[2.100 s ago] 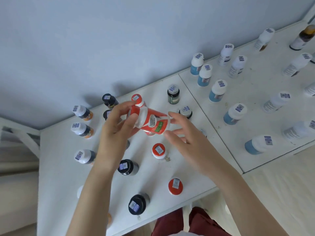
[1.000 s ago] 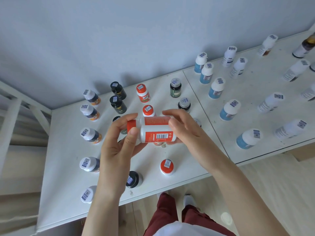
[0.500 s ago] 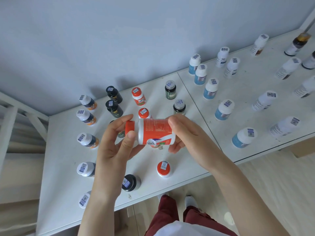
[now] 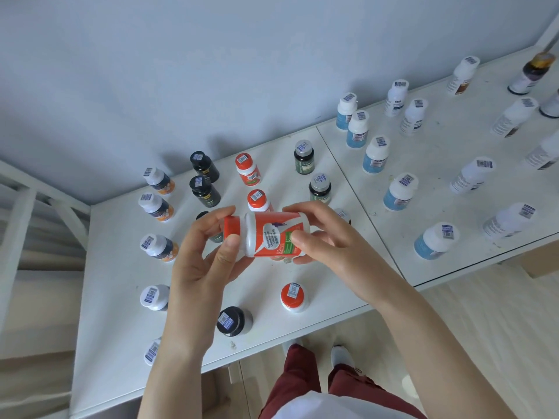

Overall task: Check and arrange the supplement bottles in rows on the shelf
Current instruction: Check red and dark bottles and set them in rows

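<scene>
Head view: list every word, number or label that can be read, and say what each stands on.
"120": on the orange bottle, at the label's lower edge.
"Glucosamine", "Chondroitin": seemingly, in that label's white patch; blurred, not certain.
Green patch on that label: too blurred to read.
Barcode stickers on the caps: too small to read.
Labels of the blue-labelled bottles: too small to read.

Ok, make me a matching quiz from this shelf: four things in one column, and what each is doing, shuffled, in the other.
1. orange bottle
2. left hand
3. right hand
4. black-lidded jar

A. stands near the front edge of the shelf
B. grips the bottle's bottom end
C. lies sideways in the air
D. grips the bottle's top end

Pairs: 1-C, 2-D, 3-B, 4-A
</scene>
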